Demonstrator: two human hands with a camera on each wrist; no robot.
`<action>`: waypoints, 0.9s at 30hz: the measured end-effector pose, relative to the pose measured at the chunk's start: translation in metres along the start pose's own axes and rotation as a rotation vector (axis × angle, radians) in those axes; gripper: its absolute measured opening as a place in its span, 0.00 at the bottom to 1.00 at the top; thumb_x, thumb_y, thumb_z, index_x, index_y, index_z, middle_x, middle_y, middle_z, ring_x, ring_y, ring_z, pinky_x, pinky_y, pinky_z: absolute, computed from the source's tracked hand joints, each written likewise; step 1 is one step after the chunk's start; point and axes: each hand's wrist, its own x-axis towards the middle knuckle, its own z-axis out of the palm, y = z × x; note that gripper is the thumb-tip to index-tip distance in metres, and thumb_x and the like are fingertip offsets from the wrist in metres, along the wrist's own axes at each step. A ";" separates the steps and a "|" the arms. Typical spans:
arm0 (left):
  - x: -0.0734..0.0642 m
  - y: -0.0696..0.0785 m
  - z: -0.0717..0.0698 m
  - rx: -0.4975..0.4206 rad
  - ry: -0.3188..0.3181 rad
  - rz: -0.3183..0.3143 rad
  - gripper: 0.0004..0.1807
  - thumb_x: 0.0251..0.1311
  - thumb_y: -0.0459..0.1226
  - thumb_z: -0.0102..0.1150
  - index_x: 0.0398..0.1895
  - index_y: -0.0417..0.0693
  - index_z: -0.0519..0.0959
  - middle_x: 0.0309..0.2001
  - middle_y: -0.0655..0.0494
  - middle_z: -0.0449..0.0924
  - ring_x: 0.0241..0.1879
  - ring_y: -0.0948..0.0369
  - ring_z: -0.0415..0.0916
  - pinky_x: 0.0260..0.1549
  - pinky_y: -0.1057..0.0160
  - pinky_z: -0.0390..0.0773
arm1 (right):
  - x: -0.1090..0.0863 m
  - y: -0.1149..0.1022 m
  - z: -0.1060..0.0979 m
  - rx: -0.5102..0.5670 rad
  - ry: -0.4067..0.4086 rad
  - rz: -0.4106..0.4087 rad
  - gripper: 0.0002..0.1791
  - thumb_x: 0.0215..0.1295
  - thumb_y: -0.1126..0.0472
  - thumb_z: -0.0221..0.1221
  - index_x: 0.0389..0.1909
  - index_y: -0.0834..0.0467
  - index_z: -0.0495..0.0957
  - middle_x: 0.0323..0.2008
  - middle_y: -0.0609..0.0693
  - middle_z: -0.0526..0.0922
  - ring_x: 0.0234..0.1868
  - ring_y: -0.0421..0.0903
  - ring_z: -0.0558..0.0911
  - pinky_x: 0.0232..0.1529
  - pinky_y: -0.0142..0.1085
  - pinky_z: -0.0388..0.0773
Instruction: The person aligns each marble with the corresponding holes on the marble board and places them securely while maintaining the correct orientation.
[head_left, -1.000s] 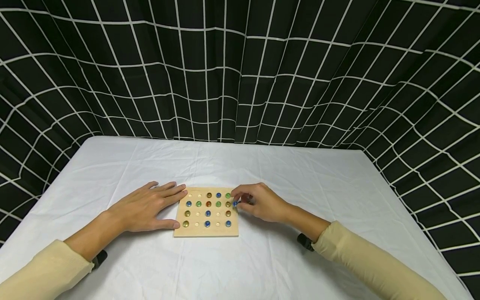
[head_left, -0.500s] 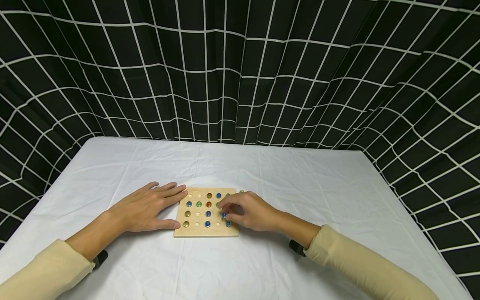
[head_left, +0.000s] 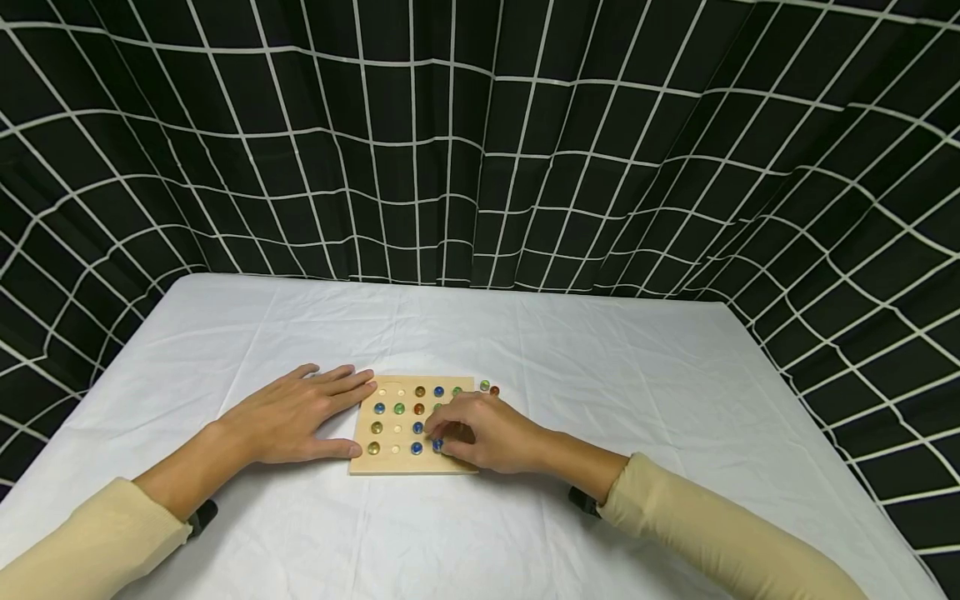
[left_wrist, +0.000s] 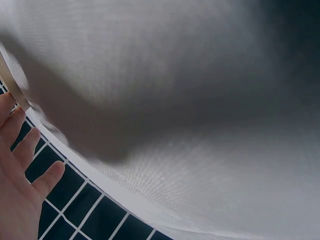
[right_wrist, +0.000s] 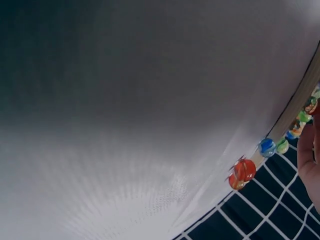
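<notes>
A pale wooden board [head_left: 386,467] with rows of round hollows lies on the white cloth; many hollows hold glass marbles. My left hand [head_left: 292,417] lies flat with spread fingers, its fingertips and thumb at the board's left edge; the left wrist view shows these fingers [left_wrist: 22,155] by the wooden edge. Over the front right of the board my right hand [head_left: 487,433] pinches a blue marble [head_left: 438,446] between thumb and fingers, low in the front row. That hand hides several hollows on the right side. Another blue marble [head_left: 416,448] sits just left of it.
Beyond the board's far right corner lie a green marble [head_left: 484,385] and a reddish marble [head_left: 494,391] on the tablecloth [head_left: 600,358]. In the right wrist view a red marble [right_wrist: 245,170] rests near the board. A black curtain with white grid lines [head_left: 420,167] surrounds the table.
My right hand has carried the blue marble from the board's right edge leftward and toward me, to the front row. Loose marbles behind the hand have come into sight. The left hand stays put.
</notes>
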 end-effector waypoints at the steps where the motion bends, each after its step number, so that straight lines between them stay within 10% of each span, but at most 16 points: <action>1: 0.000 0.000 0.000 0.001 0.000 0.000 0.49 0.62 0.73 0.40 0.75 0.50 0.64 0.74 0.55 0.62 0.73 0.50 0.59 0.64 0.38 0.62 | 0.000 0.000 0.000 -0.004 -0.005 0.001 0.12 0.63 0.65 0.67 0.47 0.54 0.84 0.42 0.41 0.86 0.43 0.38 0.80 0.46 0.30 0.77; 27: 0.000 -0.001 0.002 0.007 0.002 0.002 0.49 0.61 0.74 0.39 0.75 0.51 0.64 0.75 0.56 0.61 0.73 0.50 0.59 0.65 0.37 0.62 | -0.006 0.021 -0.028 0.045 0.106 0.082 0.15 0.60 0.69 0.68 0.49 0.61 0.82 0.39 0.47 0.87 0.42 0.41 0.83 0.44 0.42 0.81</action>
